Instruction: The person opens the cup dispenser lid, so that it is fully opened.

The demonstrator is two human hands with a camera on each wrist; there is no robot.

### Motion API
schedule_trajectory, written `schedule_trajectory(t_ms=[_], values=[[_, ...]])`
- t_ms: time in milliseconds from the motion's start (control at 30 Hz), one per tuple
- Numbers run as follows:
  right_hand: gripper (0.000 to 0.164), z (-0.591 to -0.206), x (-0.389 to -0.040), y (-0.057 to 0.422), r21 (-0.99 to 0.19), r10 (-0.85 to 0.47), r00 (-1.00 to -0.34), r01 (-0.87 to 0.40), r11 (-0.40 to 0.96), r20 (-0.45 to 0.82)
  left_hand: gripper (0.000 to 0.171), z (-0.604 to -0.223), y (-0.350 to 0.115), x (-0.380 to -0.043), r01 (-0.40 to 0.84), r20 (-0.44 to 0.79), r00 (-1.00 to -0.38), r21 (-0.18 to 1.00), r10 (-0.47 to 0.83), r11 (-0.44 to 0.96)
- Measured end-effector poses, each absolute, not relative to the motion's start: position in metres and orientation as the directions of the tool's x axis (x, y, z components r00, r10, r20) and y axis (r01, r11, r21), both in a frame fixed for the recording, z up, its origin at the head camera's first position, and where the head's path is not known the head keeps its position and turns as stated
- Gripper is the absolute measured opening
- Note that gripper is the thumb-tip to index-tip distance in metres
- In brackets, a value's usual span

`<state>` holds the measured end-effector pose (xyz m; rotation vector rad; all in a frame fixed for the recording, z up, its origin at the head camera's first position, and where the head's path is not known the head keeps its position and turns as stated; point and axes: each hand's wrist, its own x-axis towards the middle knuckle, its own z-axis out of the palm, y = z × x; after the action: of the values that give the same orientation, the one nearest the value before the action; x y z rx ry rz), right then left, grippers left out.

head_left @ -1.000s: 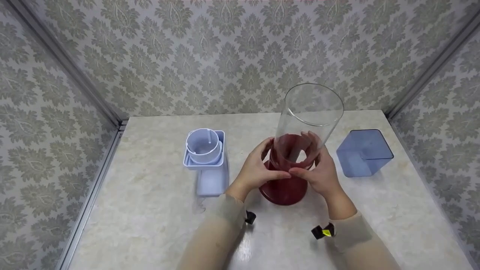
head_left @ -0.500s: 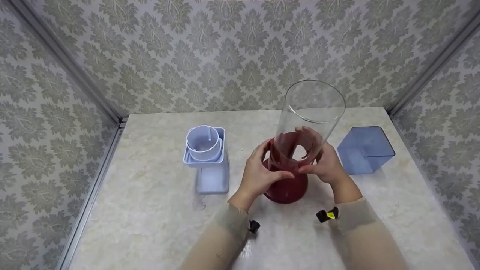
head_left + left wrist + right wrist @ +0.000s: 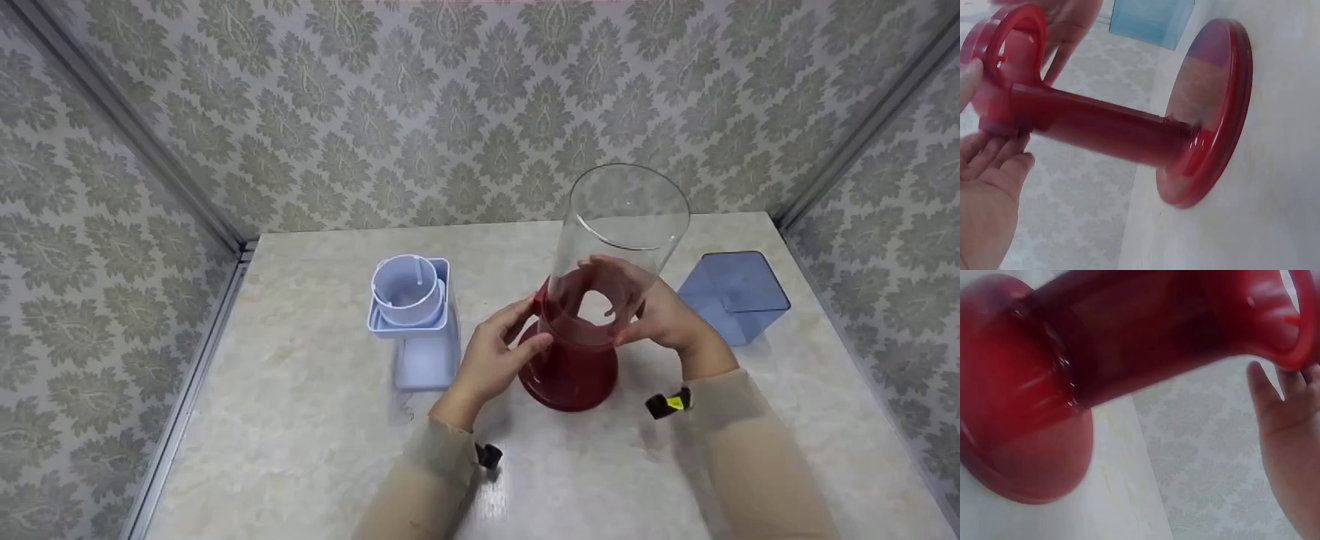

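A red stand point(image 3: 570, 381) with a round base and a thick column rests upright on the table. At its top is a ring-shaped holder point(image 3: 1022, 39), and a tall clear cylinder point(image 3: 628, 217), open at the top, sits in it. My left hand point(image 3: 491, 356) grips the left side of the holder, thumb in front and fingers reaching round its side. On the other side, my right hand point(image 3: 667, 319) curls round the holder, its fingers showing behind through the clear wall. In the right wrist view, some of its fingertips are hidden by the red rim.
To the left is a light blue square container point(image 3: 426, 364) with a round cup-like piece point(image 3: 406, 285) in its top. A translucent blue square bin point(image 3: 731, 300) stands right, close to my right hand. Patterned walls point(image 3: 480, 112) enclose the table point(image 3: 315, 420) at back and sides.
My left hand has slid left and its thumb has drawn back from the front middle. My right hand has shifted right and away along the holder. The stand and cylinder stay nearly in place.
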<state>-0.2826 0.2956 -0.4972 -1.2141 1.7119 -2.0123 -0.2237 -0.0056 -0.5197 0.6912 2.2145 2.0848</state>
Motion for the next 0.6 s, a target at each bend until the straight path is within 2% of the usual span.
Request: schedule_trajectory(t_ms=[133, 333, 400, 600], values=[[0.115, -0.494, -0.293, 0.298, -0.907, -0.73, -0.539, -0.234, -0.351, 0.421, 0.054, -0.519, -0.007, -0.217, 0.288, 0.278, -0.915, 0.958, 0.292, -0.008], [0.113, -0.492, -0.303, 0.297, -0.901, -0.806, -0.406, -0.154, -0.405, 0.431, 0.054, -0.518, -0.004, -0.21, 0.244, 0.232, -0.937, 0.97, 0.262, 0.013], [0.113, -0.493, -0.306, 0.296, -0.896, -0.814, -0.378, -0.153, -0.416, 0.442, 0.062, -0.518, -0.004, -0.212, 0.24, 0.229, -0.935, 0.971, 0.272, 0.008], [0.121, -0.487, -0.31, 0.3, -0.909, -0.834, -0.363, -0.163, -0.384, 0.417, 0.113, -0.517, -0.006, -0.227, 0.245, 0.231, -0.907, 0.97, 0.352, -0.005]])
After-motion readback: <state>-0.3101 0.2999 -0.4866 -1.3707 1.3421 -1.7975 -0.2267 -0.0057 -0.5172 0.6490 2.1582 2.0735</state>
